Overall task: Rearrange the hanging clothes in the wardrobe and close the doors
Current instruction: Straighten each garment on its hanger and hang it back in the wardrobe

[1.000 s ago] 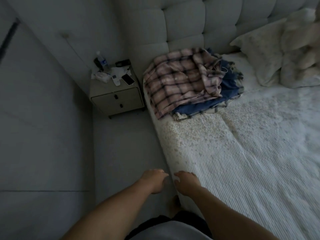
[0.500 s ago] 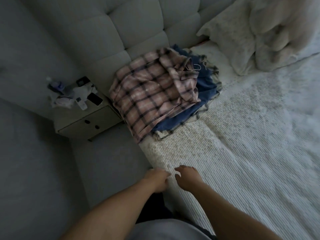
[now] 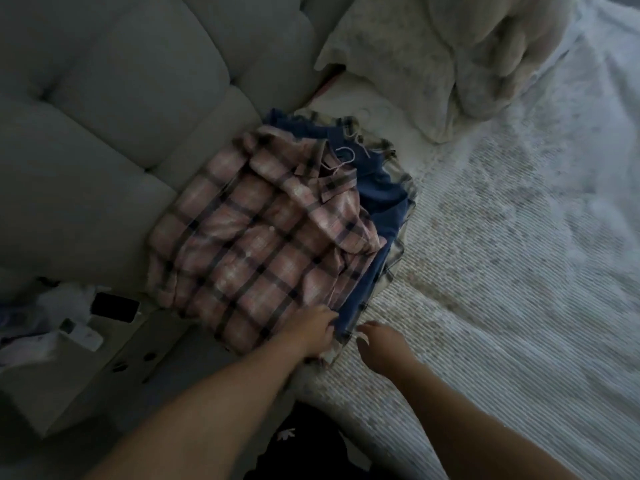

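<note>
1. Since the earlier frames the person is leaning in closer: the pile of clothes [image 3: 277, 230], well ahead of the hands before, is now lying right at the fingertips, and the nightstand [image 3: 114, 358] is sliding out toward the lower left.
2. The left hand [image 3: 317, 332] is reaching onto the near edge of the pile, fingers curling into the hem of the pink plaid shirt [image 3: 256, 237]; it looks to be taking hold, though the dim light is making the grip hard to confirm.
3. The right hand [image 3: 379, 344] is hovering just beside the pile over the bedspread [image 3: 502, 271], fingers loosely bent, holding nothing.
4. The clothes are lying stacked on the bed by the padded headboard [image 3: 121, 98]: plaid shirt on top, a blue garment [image 3: 381, 202] under it, a paler plaid piece peeking out at the bottom. A pale hanger hook [image 3: 346, 155] is showing at the plaid shirt's collar, so at least one item is sitting on its hanger.
5. Pillows [image 3: 433, 64] are resting beyond the pile, well apart from the hands.
6. Progress, as I am judging it: early. No wardrobe is showing in view, the garments are waiting on the bed, nothing is being hung yet, and the doors are a later step.
</note>
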